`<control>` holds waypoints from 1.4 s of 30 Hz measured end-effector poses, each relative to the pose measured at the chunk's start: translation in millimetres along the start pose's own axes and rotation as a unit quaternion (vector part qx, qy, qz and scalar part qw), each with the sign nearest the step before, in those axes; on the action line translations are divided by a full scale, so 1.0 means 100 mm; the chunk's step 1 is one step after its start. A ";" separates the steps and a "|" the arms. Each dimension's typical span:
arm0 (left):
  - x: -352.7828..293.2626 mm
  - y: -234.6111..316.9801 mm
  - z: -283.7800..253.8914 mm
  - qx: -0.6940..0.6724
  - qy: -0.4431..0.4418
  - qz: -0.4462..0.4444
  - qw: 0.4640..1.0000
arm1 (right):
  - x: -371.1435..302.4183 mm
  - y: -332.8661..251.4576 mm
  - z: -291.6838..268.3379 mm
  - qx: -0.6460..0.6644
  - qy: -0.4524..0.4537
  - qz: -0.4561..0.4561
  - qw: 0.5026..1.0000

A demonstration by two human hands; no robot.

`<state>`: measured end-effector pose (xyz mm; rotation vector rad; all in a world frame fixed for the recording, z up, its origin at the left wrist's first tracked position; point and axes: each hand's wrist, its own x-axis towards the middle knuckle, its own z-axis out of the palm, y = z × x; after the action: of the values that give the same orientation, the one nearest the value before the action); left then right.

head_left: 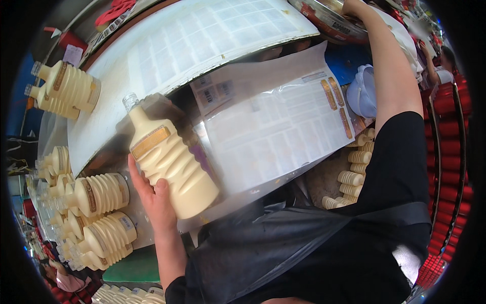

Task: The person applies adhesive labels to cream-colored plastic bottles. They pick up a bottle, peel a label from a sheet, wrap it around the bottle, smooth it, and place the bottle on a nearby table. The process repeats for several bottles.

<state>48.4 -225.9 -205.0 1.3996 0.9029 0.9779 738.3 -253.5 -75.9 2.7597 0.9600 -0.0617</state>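
Note:
My left hand (161, 202) is wrapped around the lower side of a cream-coloured ribbed bottle (174, 164). The bottle leans to the upper left, its clear threaded neck uncapped, and a gold label sits on its shoulder. My right arm stretches to the far right, where my right hand (356, 9) is at a round metal basin (331, 20); its fingers are mostly hidden at the picture's edge. Between the arms lies a sheet of label backing (273, 147), mostly bare, with a few gold and brown labels (339, 106) left along its right side.
Behind the sheet stands a raised white board (212, 35) covered with a grid of pale rectangles. Several similar bottles (101, 195) lie stacked at left, with more (66, 91) farther back. A pale lilac bucket (362, 91) and more bottles (352, 177) are at right.

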 end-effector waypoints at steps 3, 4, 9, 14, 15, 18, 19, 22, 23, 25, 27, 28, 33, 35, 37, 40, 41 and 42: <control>-0.02 -0.04 -0.02 -0.006 0.006 -0.010 1.000 | -0.27 -0.19 -0.21 -0.042 0.187 0.014 0.981; -0.02 -0.06 -0.03 -0.011 0.011 -0.019 1.000 | -0.41 -0.25 -0.29 -0.036 0.290 0.020 0.956; -0.08 -0.10 -0.09 -0.023 0.033 -0.040 0.998 | -1.21 -0.60 -0.66 -0.107 0.307 -0.151 0.934; -0.20 -0.10 -0.11 -0.084 0.038 -0.033 0.995 | -2.41 -1.31 -0.39 0.170 0.110 -0.261 0.944; -0.25 -0.09 -0.14 -0.087 0.039 -0.033 0.995 | -2.67 -1.50 -0.29 0.228 0.089 -0.328 0.913; -0.34 -0.12 -0.23 -0.092 0.046 -0.048 0.994 | -3.42 -2.02 -0.15 0.387 -0.034 -0.455 0.802; -0.37 -0.13 -0.26 -0.101 0.048 -0.054 0.992 | -3.63 -2.16 -0.14 0.428 -0.064 -0.474 0.767; -0.46 -0.17 -0.33 -0.061 0.008 -0.034 0.998 | -4.19 -2.50 -0.01 0.542 -0.175 -0.366 0.736; -0.49 -0.17 -0.34 -0.051 0.008 -0.046 0.998 | -4.30 -2.57 0.05 0.590 -0.220 -0.363 0.687; -0.58 -0.19 -0.30 -0.074 -0.014 -0.015 0.997 | -4.49 -2.77 0.30 0.621 -0.271 -0.266 0.685; -0.65 -0.20 -0.22 -0.114 -0.011 0.004 0.993 | -4.59 -2.85 0.52 0.627 -0.307 -0.162 0.697; -0.64 -0.21 -0.20 -0.099 -0.017 0.015 0.995 | -4.62 -2.85 0.62 0.650 -0.301 -0.177 0.675; -0.59 -0.25 -0.13 -0.090 0.010 -0.003 0.996 | -4.69 -2.81 0.96 0.670 -0.261 -0.149 0.679; -0.58 -0.24 -0.13 -0.090 0.012 -0.012 0.996 | -4.66 -2.82 1.04 0.684 -0.234 -0.180 0.667; -0.58 -0.24 -0.12 -0.097 0.014 -0.008 0.995 | -4.60 -2.83 1.11 0.673 -0.234 -0.167 0.682; -0.59 -0.24 -0.11 -0.104 0.015 -0.011 0.994 | -4.47 -2.81 1.19 0.701 -0.252 -0.150 0.651; -0.59 -0.24 -0.11 -0.107 0.014 -0.011 0.994 | -4.44 -2.79 1.21 0.710 -0.265 -0.124 0.641; -0.60 -0.24 -0.11 -0.117 0.015 -0.018 0.993 | -4.43 -2.79 1.23 0.716 -0.257 -0.136 0.634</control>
<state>17.0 -276.2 -232.6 1.1704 0.8049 1.0451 222.2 -337.5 -200.5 3.1012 1.4507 -2.5017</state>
